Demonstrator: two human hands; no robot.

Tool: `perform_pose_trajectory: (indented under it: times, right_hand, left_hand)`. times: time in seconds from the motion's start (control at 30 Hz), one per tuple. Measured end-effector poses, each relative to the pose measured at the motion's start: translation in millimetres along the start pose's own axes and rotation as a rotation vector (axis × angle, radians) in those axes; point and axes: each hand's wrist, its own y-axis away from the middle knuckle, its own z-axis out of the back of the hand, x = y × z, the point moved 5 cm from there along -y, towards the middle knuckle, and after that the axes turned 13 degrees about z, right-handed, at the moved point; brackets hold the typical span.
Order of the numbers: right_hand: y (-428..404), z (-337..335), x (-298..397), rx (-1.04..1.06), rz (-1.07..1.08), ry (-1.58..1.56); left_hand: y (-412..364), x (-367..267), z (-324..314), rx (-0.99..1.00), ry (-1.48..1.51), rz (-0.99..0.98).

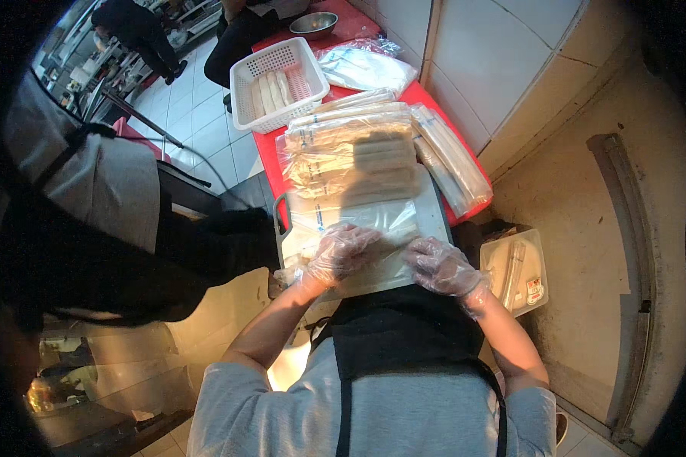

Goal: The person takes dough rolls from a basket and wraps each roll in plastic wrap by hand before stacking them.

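My left hand (343,256), in a clear plastic glove, rests with bent fingers on a clear plastic bag (371,220) at the near end of a light board with a grey handle. My right hand (439,265), gloved alike, has its curled fingers at the right edge of the same bag. A pale roll-like piece shows faintly between my hands, under or in the film. Beyond them, several long pale rolls (377,163) lie side by side in clear plastic. Whether my fingers pinch the film is unclear.
A white perforated basket (251,123) holding several pale rolls, a metal bowl (313,24), folded plastic bags (369,68) and wrapped rolls (449,154) stand on the red surface (480,177). A lidded plastic container (529,257) is at right; other people (140,37) are at left and behind.
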Motion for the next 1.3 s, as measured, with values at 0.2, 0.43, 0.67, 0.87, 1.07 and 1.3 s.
perform_pose_trajectory:
  times: [0.2,0.43,0.67,0.87,1.07,1.3]
  right_hand:
    - [-7.7,8.9,10.9,0.084,0.1,0.008]
    - [-73.8,-13.1,-5.4,-0.115,0.091,0.049]
    - [-82.4,-24.6,-6.0,0.228,0.085,0.021]
    - [-65.3,-23.4,-14.3,0.095,0.077,0.019]
    - [-48.8,0.1,-25.7,0.15,-0.077,0.027]
    - [-47.7,3.2,-31.9,0.146,-0.079,-0.061]
  left_hand:
    - [6.3,47.3,23.9,0.02,-0.167,0.149]
    - [-6.9,88.4,27.1,0.231,0.118,0.149]
    - [-3.8,86.9,28.2,0.254,-0.019,0.096]
    - [1.6,71.2,38.6,0.261,-0.029,0.054]
    - [59.5,64.9,46.0,0.044,0.042,0.22]
    - [58.8,68.5,47.5,0.013,0.193,0.213]
